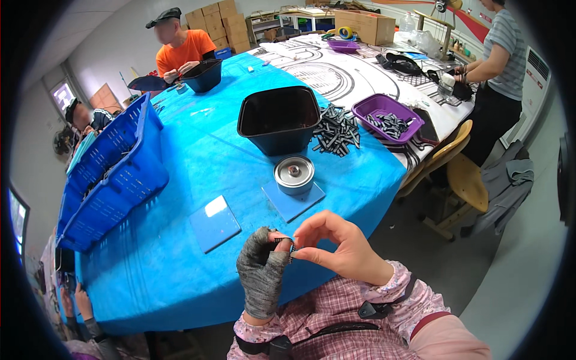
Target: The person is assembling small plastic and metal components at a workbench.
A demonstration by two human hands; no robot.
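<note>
— Pinching a small dark part (284, 242) between them, the gloved left hand (261, 273) and the bare right hand (336, 243) met in the air just off the near edge of the bench (180, 240), above the lap. Both were closed on it by the fingertips.

— What could have gone wrong?

— The piece was tiny and held off the bench, so a slip of either grip would likely have dropped it onto the pink checked clothing or the floor. The thick glove probably dulled the feel on that side.

— And beyond the hands?

— A round metal tin (294, 173) stood on a blue tile (293, 201), well apart from the hands; behind it a black tub (279, 120) and a heap of dark parts (336, 131) touching its right side.

— What was hard to make out?

— The part itself: mostly covered by fingers, perhaps a clip or comb-like strip, I couldn't tell. The tub's contents were hidden in shadow, and the blue crate (111, 177) ran into the dark rim at the left.
</note>
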